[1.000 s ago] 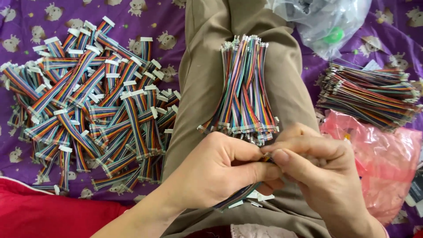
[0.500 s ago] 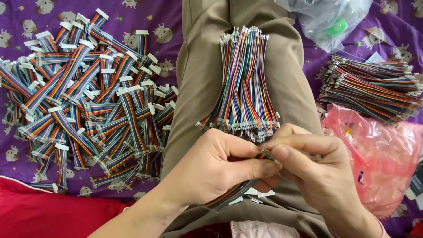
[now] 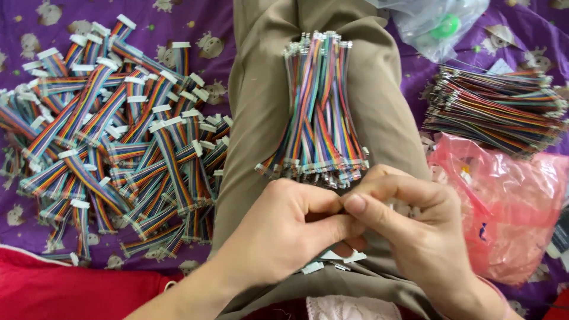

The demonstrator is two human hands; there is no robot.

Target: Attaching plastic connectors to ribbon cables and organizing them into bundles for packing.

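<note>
Your left hand and right hand are pinched together fingertip to fingertip over your lap, closed on something small between them (I honestly can't tell what, the fingers hide it, though a few white connector housings peek out underneath). Keep the grip right at the tips and work close to the bundle of rainbow ribbon cables lying along your khaki trouser leg, just beyond your knuckles. The thin, flexible wires will kink if yanked. Finished-looking cables with white plastic ends sprawl on the purple cloth; a crinkly pink bag sits beside your right hand.
</note>
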